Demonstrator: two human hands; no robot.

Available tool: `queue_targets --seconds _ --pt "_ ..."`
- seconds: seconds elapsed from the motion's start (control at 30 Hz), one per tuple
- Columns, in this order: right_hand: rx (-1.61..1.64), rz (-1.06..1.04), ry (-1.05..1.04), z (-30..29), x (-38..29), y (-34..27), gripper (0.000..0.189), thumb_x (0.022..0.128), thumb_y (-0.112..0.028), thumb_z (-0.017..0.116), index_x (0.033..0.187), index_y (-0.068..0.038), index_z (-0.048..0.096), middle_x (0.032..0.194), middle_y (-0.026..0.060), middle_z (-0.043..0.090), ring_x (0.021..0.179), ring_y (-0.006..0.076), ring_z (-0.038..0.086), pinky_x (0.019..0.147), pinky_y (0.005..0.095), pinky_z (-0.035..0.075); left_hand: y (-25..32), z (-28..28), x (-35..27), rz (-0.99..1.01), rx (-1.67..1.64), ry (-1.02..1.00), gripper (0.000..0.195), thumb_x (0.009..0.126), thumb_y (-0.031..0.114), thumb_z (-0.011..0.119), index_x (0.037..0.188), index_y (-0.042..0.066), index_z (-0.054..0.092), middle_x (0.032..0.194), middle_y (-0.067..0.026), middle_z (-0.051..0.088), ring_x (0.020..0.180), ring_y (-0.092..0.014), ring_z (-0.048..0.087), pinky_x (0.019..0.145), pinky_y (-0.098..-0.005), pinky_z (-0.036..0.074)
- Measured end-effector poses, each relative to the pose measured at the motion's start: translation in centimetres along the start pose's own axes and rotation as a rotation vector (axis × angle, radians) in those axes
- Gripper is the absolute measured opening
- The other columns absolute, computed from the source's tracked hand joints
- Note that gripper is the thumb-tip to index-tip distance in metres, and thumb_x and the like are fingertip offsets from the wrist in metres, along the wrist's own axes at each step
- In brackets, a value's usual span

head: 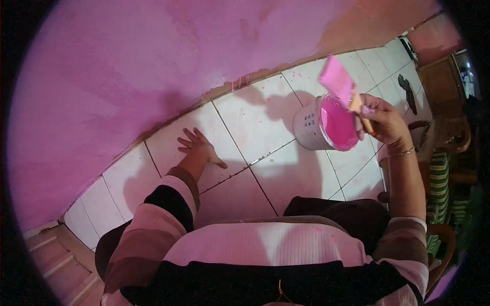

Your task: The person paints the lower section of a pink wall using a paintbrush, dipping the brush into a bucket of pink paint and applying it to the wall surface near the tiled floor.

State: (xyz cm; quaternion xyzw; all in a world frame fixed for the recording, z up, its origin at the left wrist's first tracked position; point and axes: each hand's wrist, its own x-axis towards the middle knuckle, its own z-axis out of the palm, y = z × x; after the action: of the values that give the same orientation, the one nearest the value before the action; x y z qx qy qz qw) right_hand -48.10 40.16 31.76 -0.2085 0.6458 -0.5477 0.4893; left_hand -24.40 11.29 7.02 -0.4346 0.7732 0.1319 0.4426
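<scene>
My right hand [381, 116] grips the wooden handle of a wide paintbrush [338, 82], whose bristles are coated in pink paint. The brush is over the far rim of a white plastic bucket [308, 124], which holds bright pink paint [338, 126]. The bucket stands on the white tiled floor [268, 111]. To the left, my left hand [199, 145] is spread with its fingers apart, over or on a floor tile; contact is hard to tell. It holds nothing.
A wall [126, 65] with pink paint and a browner patch [356, 23] runs along the floor, with drips at its base. Wooden furniture with green striped cushions [438, 187] stands at right. A dark object [407, 93] lies on the far tiles. A panelled wooden door [63, 264] shows lower left.
</scene>
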Motion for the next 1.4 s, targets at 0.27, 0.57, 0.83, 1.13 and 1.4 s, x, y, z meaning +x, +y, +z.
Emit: queue_targets --seconds 0.27,0.57,0.83,1.13,1.4 --pt "0.208 0.230 0.323 10.5 9.1 7.2 0.010 0.090 -0.015 0.056 0.091 -0.009 0.049 0.064 0.0007 0.048 0.049 0.0079 0.040 0.042 0.0237 0.036 -0.1 -0.3 -0.1 0.012 0.004 -0.049 0.161 0.040 0.059 0.087 0.139 0.000 -0.026 0.140 -0.0359 -0.028 0.130 -0.059 -0.012 0.105 -0.0670 0.012" --pt "-0.475 -0.307 0.795 5.8 23.7 22.7 0.025 0.086 -0.004 0.049 0.108 0.007 0.042 0.084 0.0154 0.056 0.065 0.0259 0.060 0.045 0.0369 0.057 0.6 -0.6 -0.7 0.076 0.021 0.016 0.160 0.041 0.060 0.086 0.138 -0.005 -0.024 0.139 -0.0396 -0.025 0.128 -0.063 -0.011 0.101 -0.0706 0.013" --pt "0.309 -0.047 0.831 13.1 23.6 16.1 0.024 0.084 0.000 0.043 0.108 0.003 0.041 0.078 0.0113 0.050 0.051 0.0189 0.052 0.043 0.0418 0.058 -0.1 0.3 0.3 0.030 -0.043 0.033 0.163 0.037 0.058 0.088 0.137 -0.006 -0.024 0.139 -0.0396 -0.026 0.127 -0.063 -0.012 0.101 -0.0718 0.009" --pt "-0.315 -0.297 0.542 19.2 19.6 19.5 0.020 0.084 -0.003 0.051 0.103 0.000 0.044 0.077 0.0219 0.058 0.075 0.0368 0.060 0.066 0.0429 0.046 0.4 0.4 1.3 -0.001 -0.089 -0.033 0.165 0.036 0.057 0.089 0.137 -0.001 -0.029 0.137 -0.0355 -0.034 0.127 -0.060 -0.021 0.102 -0.0696 0.004" --pt "-0.194 -0.183 0.957 9.7 24.8 20.2 0.028 0.083 -0.004 0.050 0.109 0.006 0.044 0.089 0.0290 0.059 0.087 0.0431 0.059 0.075 0.0464 0.045 0.0 1.1 1.4 0.025 -0.070 0.007 0.167 0.035 0.060 0.088 0.136 -0.004 -0.027 0.137 -0.0379 -0.031 0.126 -0.063 -0.018 0.099 -0.0735 0.006"
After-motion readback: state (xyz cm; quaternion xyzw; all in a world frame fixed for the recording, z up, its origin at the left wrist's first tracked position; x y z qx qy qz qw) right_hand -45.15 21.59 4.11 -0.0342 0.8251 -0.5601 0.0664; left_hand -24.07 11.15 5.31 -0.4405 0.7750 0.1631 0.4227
